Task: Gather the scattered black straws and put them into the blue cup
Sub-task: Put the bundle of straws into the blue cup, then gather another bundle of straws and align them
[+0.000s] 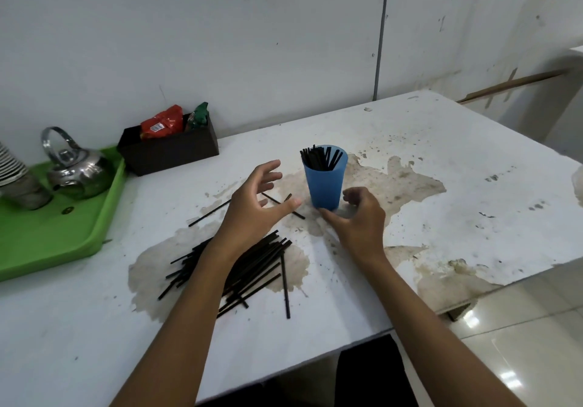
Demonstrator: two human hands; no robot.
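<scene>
Both hands are empty here, fingers spread. The left hand (255,198) hovers over a few stray straws (284,205), and the right hand (356,217) curls beside the base of the blue cup (325,182), likely to steady it. The cup stands mid-counter (441,160), already holding a bunch. The main pile of straws (252,267) lies toward the near edge, partly hidden under the left forearm, so counting it is impossible.
</scene>
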